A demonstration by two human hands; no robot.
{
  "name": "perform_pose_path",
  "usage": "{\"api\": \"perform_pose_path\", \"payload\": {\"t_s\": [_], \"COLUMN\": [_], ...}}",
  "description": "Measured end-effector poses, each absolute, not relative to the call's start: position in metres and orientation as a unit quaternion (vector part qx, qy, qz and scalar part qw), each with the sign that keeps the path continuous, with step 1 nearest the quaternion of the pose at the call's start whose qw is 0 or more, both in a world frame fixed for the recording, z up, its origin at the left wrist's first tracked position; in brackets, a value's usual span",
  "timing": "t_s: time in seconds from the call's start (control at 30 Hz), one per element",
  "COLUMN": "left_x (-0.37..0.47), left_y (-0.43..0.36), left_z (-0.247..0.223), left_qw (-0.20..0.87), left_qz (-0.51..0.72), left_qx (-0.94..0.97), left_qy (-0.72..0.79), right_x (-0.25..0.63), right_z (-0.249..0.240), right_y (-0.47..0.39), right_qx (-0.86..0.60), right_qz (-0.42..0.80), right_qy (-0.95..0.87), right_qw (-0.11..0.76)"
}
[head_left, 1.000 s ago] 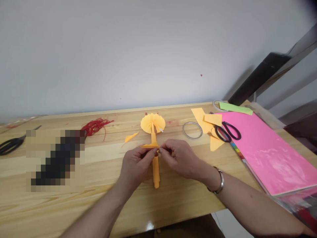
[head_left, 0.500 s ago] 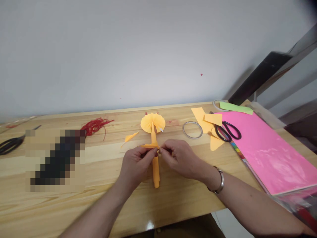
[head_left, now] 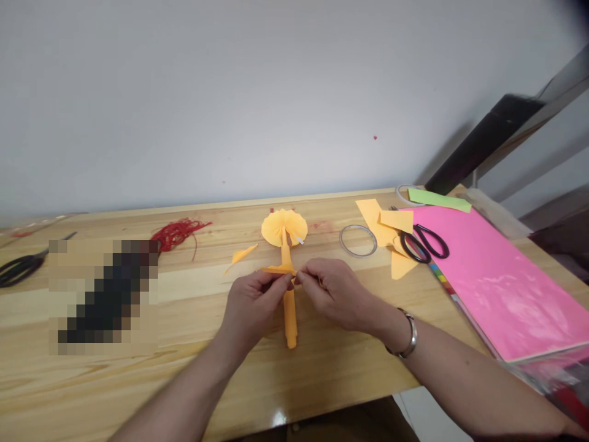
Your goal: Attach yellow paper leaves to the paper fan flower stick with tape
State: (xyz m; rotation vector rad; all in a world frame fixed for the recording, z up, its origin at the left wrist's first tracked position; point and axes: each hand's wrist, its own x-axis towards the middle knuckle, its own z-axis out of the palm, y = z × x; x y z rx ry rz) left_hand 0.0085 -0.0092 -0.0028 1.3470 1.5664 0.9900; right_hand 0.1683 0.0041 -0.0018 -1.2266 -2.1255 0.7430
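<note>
My left hand pinches a small folded piece of orange paper between thumb and fingers. Against the right end of that piece, my right hand has thumb and forefinger pressed together; the fingertips hide just what they grip there. Below both hands lies a long orange paper stick, its lower end towards me. A round pleated orange paper fan sits at the stick's far end, with a small white tab on its lower right. Left of the stick is a loose orange paper scrap.
A clear ring of tape, orange paper offcuts and black-handled scissors lie to the right, beside a pink paper pack and a green strip. At left are red threads, a blurred-out dark object and more scissors.
Hardly anything differs. Both hands keep the same pinch on the folded orange piece, with at most a tiny shift of the right fingertips.
</note>
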Motion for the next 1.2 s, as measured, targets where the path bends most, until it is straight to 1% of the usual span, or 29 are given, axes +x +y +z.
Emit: {"api": "perform_pose_path", "payload": {"t_s": [0.73, 0.97, 1.2], "left_x": [0.0102, 0.0093, 0.0088], "left_y": [-0.0099, -0.0091, -0.0083], "left_z": [-0.0027, 0.0012, 0.0005], "left_qw": [0.437, 0.509, 0.548], "left_qz": [0.396, 0.403, 0.425], "left_qx": [0.536, 0.470, 0.435], "left_qy": [0.604, 0.599, 0.575], "right_x": [0.1676, 0.1682, 0.1687], "right_z": [-0.0026, 0.0005, 0.0024], "right_y": [0.0048, 0.0055, 0.0044], "right_qx": [-0.480, -0.471, -0.466], "right_qz": [0.274, 0.289, 0.317], "right_qy": [-0.786, -0.783, -0.775], "right_qw": [0.276, 0.286, 0.287]}}
